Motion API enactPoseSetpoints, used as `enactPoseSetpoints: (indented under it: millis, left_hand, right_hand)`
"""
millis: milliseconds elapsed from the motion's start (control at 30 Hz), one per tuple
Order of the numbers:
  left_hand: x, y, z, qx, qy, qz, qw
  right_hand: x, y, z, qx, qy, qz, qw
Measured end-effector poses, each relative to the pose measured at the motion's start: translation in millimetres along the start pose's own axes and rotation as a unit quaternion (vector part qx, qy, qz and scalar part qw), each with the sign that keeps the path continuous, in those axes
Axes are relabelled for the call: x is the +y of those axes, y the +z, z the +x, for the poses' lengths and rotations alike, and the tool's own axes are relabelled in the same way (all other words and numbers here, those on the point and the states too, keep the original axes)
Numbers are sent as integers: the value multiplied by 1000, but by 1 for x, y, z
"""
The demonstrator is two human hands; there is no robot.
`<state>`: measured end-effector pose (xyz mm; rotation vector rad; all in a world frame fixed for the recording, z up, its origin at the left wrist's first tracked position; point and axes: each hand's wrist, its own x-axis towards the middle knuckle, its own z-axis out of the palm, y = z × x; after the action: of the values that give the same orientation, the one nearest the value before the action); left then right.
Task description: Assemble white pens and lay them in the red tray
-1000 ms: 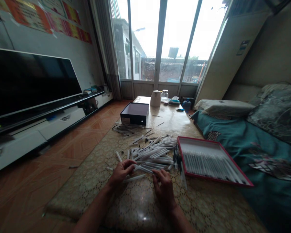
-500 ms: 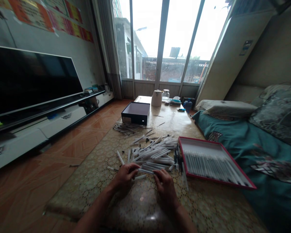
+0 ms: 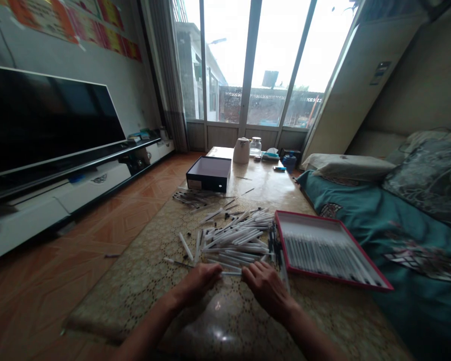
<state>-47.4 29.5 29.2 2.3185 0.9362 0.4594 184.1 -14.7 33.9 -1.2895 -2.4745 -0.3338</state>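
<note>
A thin pale pen (image 3: 231,273) lies level between my two hands, just in front of the pile. My left hand (image 3: 203,281) is closed on its left end and my right hand (image 3: 263,284) on its right end; the fingers hide both tips. Beyond them spreads a heap of white pen barrels (image 3: 238,235). A lone barrel (image 3: 186,246) and a thin refill (image 3: 178,262) lie left of the heap. On the right, a red-rimmed box lid (image 3: 308,216) holds a row of pens (image 3: 323,253) with dark ends.
A dark open box (image 3: 206,186) stands farther up the table (image 3: 135,281), with thin refills (image 3: 193,197) before it. A kettle (image 3: 241,151), a glass jar (image 3: 255,146) and a tissue pack (image 3: 270,155) sit at the far end. A sofa (image 3: 346,200) borders the right side.
Both hands have come slightly nearer to me with the pen. My right hand has turned so its back faces up, and my left fingers have closed more tightly round their end.
</note>
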Motion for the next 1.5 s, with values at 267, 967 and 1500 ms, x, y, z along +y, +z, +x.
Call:
enactPoseSetpoints:
  millis: [267, 967, 1500]
  left_hand:
    - [20, 5, -1, -2, 19, 73, 997]
    - [24, 7, 6, 148, -43, 52, 987]
    - [16, 43, -15, 198, -68, 131, 969]
  right_hand:
    - [0, 0, -15, 34, -23, 7, 999]
    - [28, -23, -31, -18, 236, 288, 928]
    - [125, -22, -31, -136, 530, -8, 837]
